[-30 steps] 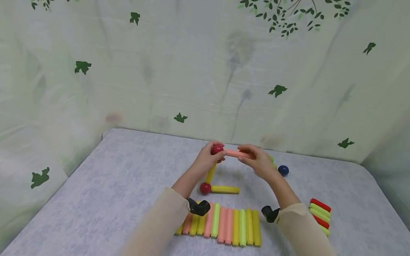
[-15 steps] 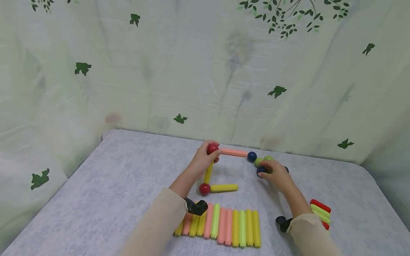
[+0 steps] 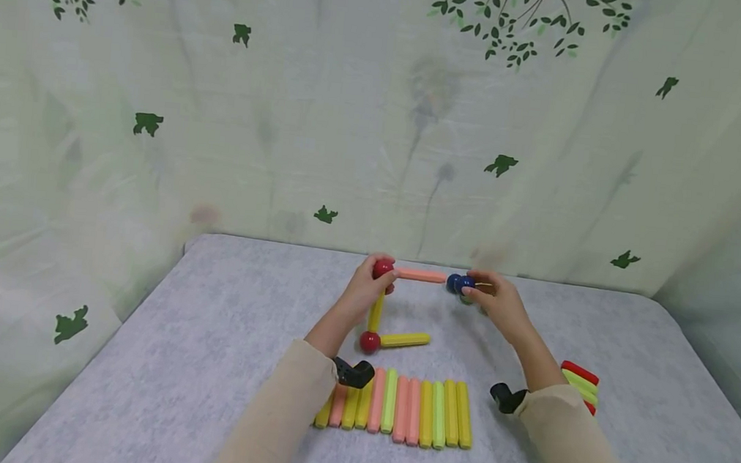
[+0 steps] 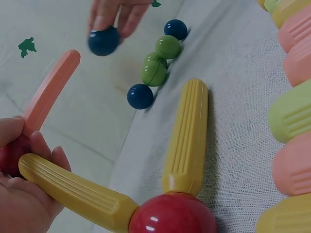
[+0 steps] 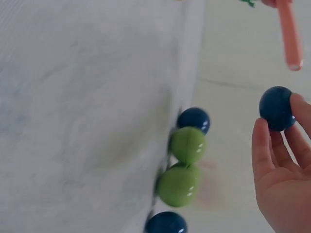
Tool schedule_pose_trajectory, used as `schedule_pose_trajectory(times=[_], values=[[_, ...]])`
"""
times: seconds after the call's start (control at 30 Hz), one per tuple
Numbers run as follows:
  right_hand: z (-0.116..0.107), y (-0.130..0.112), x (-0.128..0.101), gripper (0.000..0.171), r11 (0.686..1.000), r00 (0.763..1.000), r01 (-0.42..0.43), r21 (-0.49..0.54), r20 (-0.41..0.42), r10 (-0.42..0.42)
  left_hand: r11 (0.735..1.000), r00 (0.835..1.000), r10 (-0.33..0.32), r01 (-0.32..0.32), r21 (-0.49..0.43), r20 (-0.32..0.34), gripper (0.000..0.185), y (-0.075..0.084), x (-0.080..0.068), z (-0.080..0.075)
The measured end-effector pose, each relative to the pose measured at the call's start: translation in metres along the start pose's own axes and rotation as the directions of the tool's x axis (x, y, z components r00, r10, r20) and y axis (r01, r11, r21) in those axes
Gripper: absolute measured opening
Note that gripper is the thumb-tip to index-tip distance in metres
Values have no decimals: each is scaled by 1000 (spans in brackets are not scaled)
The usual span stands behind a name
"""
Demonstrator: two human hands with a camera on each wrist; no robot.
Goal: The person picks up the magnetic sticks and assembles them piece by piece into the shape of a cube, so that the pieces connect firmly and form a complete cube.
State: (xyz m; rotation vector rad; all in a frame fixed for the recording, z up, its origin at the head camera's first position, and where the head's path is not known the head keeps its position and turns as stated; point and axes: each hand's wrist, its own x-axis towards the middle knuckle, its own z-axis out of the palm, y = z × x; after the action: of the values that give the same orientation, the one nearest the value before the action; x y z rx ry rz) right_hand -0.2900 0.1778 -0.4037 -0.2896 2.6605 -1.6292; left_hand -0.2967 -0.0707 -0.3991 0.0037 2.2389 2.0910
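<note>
My left hand (image 3: 363, 286) grips the upper red ball (image 3: 383, 268) of a stick-and-ball frame. From this ball a pink stick (image 3: 422, 275) juts right, its far end bare. A yellow stick (image 4: 77, 191) links it down to a lower red ball (image 3: 370, 342), from which a second yellow stick (image 3: 405, 340) points right along the table. Between thumb and fingertips, my right hand (image 3: 501, 307) pinches a blue ball (image 5: 276, 108), held up a short gap from the pink stick's free end.
Green balls (image 4: 154, 74) and blue balls (image 4: 140, 96) stand in a row on the table behind the right hand. Nearer me lies a row of yellow, pink and green sticks (image 3: 413, 410). Red and green short sticks (image 3: 579, 375) lie at the right, partly behind the right sleeve.
My right hand let go of the pink stick, reached to the balls, took a blue ball and raised it leftward toward the stick's end. The left hand shifted slightly left, still gripping the red ball.
</note>
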Motion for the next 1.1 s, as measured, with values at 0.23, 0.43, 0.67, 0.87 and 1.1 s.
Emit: schedule_pose_trajectory(times=[0.23,0.43,0.67,0.87,1.1], values=[[11,-14,5,47,972,1000,21,235,1,-22,1000,1000,-10,10,-29,6,36,0,2,-3],[22,-15,11,40,971,1000,7,238,-9,-5,999,999,-35,35,-32,-5,50,-4,6,-13],[38,-15,17,40,973,998,-56,223,7,56,998,990,-37,43,46,-136,47,-14,9,-23],[48,-14,20,38,985,995,-94,142,44,88,991,994,-42,55,126,-104,49,-20,10,-34],[49,-5,23,39,992,986,-123,32,116,119,962,987,-147,156,222,-57,60,-27,11,-43]])
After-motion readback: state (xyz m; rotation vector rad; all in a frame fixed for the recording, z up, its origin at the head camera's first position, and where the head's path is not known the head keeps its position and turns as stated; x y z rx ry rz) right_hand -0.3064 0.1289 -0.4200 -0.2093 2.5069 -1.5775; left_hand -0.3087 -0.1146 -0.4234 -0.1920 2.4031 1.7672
